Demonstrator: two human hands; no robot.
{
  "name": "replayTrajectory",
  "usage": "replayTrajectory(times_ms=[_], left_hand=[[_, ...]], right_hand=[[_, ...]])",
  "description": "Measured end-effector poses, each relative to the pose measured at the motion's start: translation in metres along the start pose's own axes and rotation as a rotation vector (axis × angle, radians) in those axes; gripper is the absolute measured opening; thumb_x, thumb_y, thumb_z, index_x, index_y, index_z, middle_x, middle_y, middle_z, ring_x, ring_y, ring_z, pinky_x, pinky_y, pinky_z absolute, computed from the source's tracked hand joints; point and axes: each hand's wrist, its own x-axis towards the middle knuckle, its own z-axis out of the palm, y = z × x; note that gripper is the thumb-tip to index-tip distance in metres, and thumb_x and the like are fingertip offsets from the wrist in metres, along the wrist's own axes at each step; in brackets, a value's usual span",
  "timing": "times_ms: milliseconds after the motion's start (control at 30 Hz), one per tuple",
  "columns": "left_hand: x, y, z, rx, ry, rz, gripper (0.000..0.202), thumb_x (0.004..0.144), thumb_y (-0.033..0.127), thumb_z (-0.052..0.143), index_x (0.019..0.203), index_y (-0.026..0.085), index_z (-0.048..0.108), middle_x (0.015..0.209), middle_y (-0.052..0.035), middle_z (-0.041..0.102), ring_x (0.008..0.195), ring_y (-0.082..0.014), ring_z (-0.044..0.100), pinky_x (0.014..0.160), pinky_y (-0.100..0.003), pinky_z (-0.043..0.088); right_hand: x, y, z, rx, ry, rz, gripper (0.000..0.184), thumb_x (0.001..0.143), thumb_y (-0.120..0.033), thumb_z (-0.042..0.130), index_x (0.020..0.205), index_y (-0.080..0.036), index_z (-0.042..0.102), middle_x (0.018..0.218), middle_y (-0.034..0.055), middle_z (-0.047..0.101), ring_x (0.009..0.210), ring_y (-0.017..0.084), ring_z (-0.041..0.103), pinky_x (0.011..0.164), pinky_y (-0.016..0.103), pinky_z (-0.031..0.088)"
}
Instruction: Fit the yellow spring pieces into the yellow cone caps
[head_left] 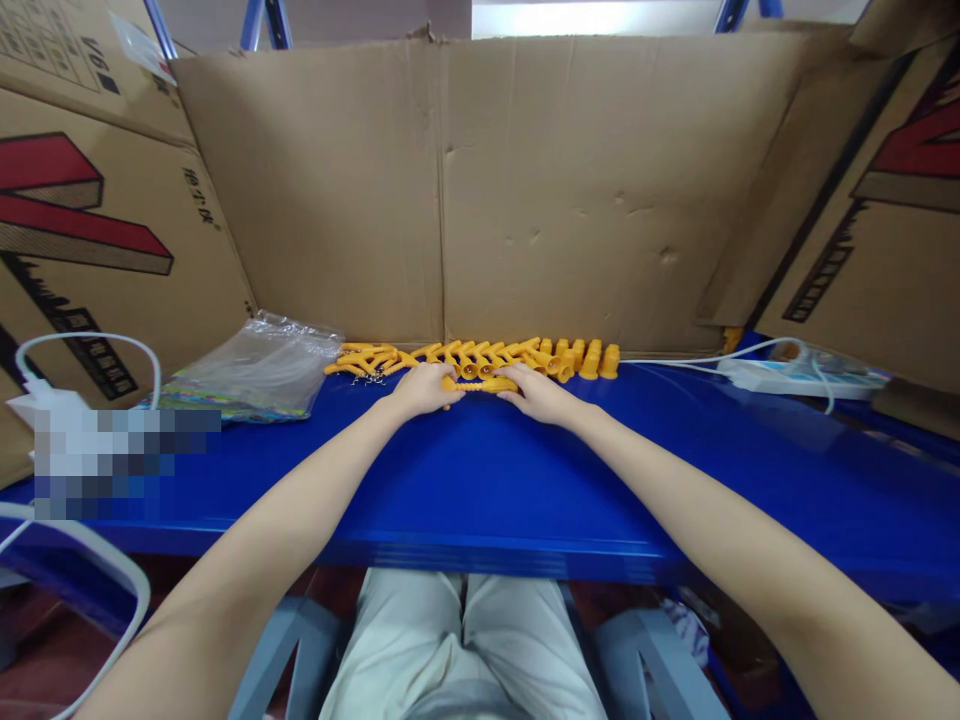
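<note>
Between my two hands lies a ridged yellow plastic piece (480, 384), level and close to the blue table top. My left hand (426, 389) is closed around its left end. At the other end, the fingers and thumb of my right hand (541, 394) pinch it. Just beyond my hands is a row of yellow branched plastic parts (450, 352). To the right of these stand several yellow cup-shaped parts (592, 358). Small metal screws (367, 379) lie loose left of my left hand, beside more branched parts (364, 358).
Clear plastic bags (259, 365) are stacked on the left of the blue table (480, 480). A white power strip (802, 378) with cables sits at the right. Cardboard (570, 190) walls off the back, with printed boxes on both sides. A white charger (67, 430) is at far left.
</note>
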Motion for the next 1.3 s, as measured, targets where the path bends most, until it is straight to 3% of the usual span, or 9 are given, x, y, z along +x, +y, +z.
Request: replayTrajectory(times_ms=[167, 300, 533, 700, 867, 1100, 1300], left_hand=[[0.0, 0.0, -0.002, -0.005, 0.026, 0.001, 0.032, 0.075, 0.044, 0.06, 0.096, 0.021, 0.066, 0.075, -0.0039, 0.069, 0.075, -0.0219, 0.064, 0.065, -0.029, 0.044], [-0.001, 0.002, -0.003, 0.016, 0.031, -0.019, 0.028, 0.076, 0.042, 0.06, 0.095, 0.023, 0.065, 0.081, -0.0047, 0.07, 0.081, -0.0239, 0.065, 0.068, -0.031, 0.046], [-0.001, 0.001, -0.007, -0.001, 0.035, -0.059, 0.029, 0.076, 0.042, 0.059, 0.097, 0.023, 0.065, 0.08, -0.0047, 0.07, 0.082, -0.0245, 0.066, 0.07, -0.032, 0.046], [-0.001, -0.001, -0.006, 0.001, 0.06, -0.025, 0.031, 0.075, 0.043, 0.059, 0.097, 0.023, 0.065, 0.082, -0.0047, 0.07, 0.079, -0.0236, 0.066, 0.068, -0.031, 0.046], [-0.001, -0.001, -0.005, -0.013, 0.069, -0.029, 0.032, 0.074, 0.043, 0.059, 0.098, 0.023, 0.065, 0.084, -0.005, 0.07, 0.08, -0.0242, 0.066, 0.069, -0.031, 0.047], [0.0, -0.001, -0.004, -0.015, 0.075, -0.006, 0.031, 0.074, 0.041, 0.06, 0.099, 0.023, 0.065, 0.084, -0.0048, 0.07, 0.079, -0.0234, 0.066, 0.069, -0.031, 0.047], [0.001, -0.002, -0.004, -0.068, 0.073, 0.002, 0.029, 0.075, 0.042, 0.059, 0.095, 0.021, 0.065, 0.079, -0.004, 0.07, 0.075, -0.0213, 0.065, 0.065, -0.029, 0.045]], right_hand=[[-0.001, -0.005, -0.005, 0.065, 0.067, 0.047, 0.044, 0.085, -0.025, 0.06, 0.127, -0.016, 0.051, 0.124, 0.0165, 0.059, 0.114, 0.027, 0.058, 0.098, 0.048, 0.044], [0.0, -0.005, -0.007, 0.173, 0.063, 0.157, 0.045, 0.081, -0.029, 0.065, 0.122, -0.015, 0.051, 0.113, 0.0142, 0.063, 0.091, 0.022, 0.065, 0.087, 0.044, 0.052], [-0.001, 0.005, -0.011, 0.587, 0.027, 0.219, 0.041, 0.073, -0.021, 0.071, 0.108, -0.016, 0.05, 0.116, 0.0101, 0.056, 0.079, 0.013, 0.066, 0.08, 0.034, 0.056], [0.0, -0.001, -0.016, 0.796, -0.011, 0.408, 0.027, 0.077, -0.025, 0.07, 0.097, -0.016, 0.054, 0.093, 0.0052, 0.064, 0.064, 0.013, 0.068, 0.07, 0.031, 0.058], [0.0, -0.015, -0.022, 0.83, 0.014, 0.516, 0.02, 0.084, -0.032, 0.067, 0.09, -0.015, 0.058, 0.074, 0.0037, 0.068, 0.053, 0.011, 0.065, 0.057, 0.024, 0.055], [-0.001, -0.018, -0.022, 0.794, -0.029, 0.555, 0.044, 0.087, -0.053, 0.056, 0.067, -0.015, 0.055, 0.06, 0.0072, 0.068, 0.042, 0.009, 0.059, 0.041, 0.019, 0.044], [0.001, -0.021, -0.024, 0.822, -0.018, 0.635, 0.039, 0.093, -0.051, 0.047, 0.08, -0.015, 0.056, 0.059, 0.0059, 0.068, 0.036, 0.009, 0.055, 0.034, 0.019, 0.039]])
